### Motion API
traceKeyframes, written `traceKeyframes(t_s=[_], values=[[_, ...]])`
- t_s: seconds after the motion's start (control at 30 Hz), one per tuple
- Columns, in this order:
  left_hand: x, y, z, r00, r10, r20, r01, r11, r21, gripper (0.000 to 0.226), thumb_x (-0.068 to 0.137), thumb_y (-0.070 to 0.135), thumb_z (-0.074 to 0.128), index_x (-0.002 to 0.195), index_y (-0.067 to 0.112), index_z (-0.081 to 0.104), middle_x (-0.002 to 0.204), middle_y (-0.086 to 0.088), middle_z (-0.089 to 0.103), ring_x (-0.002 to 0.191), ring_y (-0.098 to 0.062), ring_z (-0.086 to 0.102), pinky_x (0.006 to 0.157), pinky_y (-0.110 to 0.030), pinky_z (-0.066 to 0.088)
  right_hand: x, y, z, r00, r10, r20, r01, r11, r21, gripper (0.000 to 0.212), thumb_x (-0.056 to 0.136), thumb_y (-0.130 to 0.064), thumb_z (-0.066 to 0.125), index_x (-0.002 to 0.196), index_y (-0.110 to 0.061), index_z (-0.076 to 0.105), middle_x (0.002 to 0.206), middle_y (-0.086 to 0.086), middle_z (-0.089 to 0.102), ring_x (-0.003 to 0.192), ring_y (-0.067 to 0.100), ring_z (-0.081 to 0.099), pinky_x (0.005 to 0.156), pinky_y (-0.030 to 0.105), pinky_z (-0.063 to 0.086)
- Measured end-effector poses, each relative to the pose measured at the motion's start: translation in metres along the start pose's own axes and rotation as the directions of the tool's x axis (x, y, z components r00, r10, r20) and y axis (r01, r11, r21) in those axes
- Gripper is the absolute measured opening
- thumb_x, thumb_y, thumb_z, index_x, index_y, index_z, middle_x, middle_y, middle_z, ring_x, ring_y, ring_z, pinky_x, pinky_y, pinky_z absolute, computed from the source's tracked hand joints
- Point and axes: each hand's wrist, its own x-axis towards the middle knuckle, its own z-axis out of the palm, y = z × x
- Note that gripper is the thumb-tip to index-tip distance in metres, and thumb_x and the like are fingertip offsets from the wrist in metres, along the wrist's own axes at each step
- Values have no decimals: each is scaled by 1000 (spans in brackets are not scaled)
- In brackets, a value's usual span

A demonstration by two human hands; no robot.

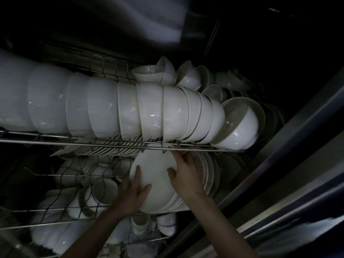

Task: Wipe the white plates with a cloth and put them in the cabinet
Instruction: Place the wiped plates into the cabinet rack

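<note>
A white plate [154,174] is held on edge in the dim cabinet [301,146] by both hands.

The plate is gripped at its left rim by the left hand [133,192], with the thumb laid across its face. Its right rim is clamped by the right hand [186,175], thumb on the face and fingers spread over the edge. The plate is stood on the lower wire rack [55,211], leaned against a row of plates [211,172] just to its right, with its top just under the rail of the upper wire rack [93,144]. On that upper rack a long row of nested white bowls [149,112] is laid on its side. Small cups [104,189] are seen to the left of the plate.
</note>
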Motion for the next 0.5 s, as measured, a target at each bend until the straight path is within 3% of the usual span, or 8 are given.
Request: traceKeyframes(t_s=[0.17, 0.4, 0.43, 0.5], values=[[4, -14, -12, 999, -9, 44, -3, 965, 264, 86, 94, 73, 34, 152, 47, -24, 170, -3, -12, 154, -26, -20, 123, -50, -5, -8, 2, 16, 995, -84, -47, 81, 994, -72, 79, 92, -25, 53, 157, -29, 9, 163, 8, 8, 149, 30, 5, 122, 35, 4], [8, -34, -35, 995, -82, 53, 55, 919, 391, 87, 91, 79, 30, 152, 48, -24, 170, -2, -12, 155, -29, -15, 122, -53, -7, -17, 3, 32, 994, -93, 56, 106, 950, -295, 78, 90, -57, 46, 157, -27, 17, 165, 9, -3, 145, 42, -23, 118, 54, -16], [8, -37, -39, 995, -91, 34, 68, 904, 422, 86, 91, 79, 29, 152, 48, -24, 170, -1, -14, 155, -28, -16, 121, -54, -9, -20, 1, 33, 995, -87, 40, 95, 950, -299, 77, 88, -59, 50, 155, -28, 26, 165, 12, 3, 146, 43, -16, 117, 59, -10], [8, -40, -45, 994, -104, 30, 78, 884, 462, 85, 90, 81, 27, 151, 50, -25, 169, 0, -15, 154, -26, -18, 120, -54, -11, -26, -4, 36, 995, -94, -21, 82, 943, -323, 73, 82, -59, 60, 146, -26, 46, 158, 18, 27, 147, 44, 14, 114, 67, 10]])
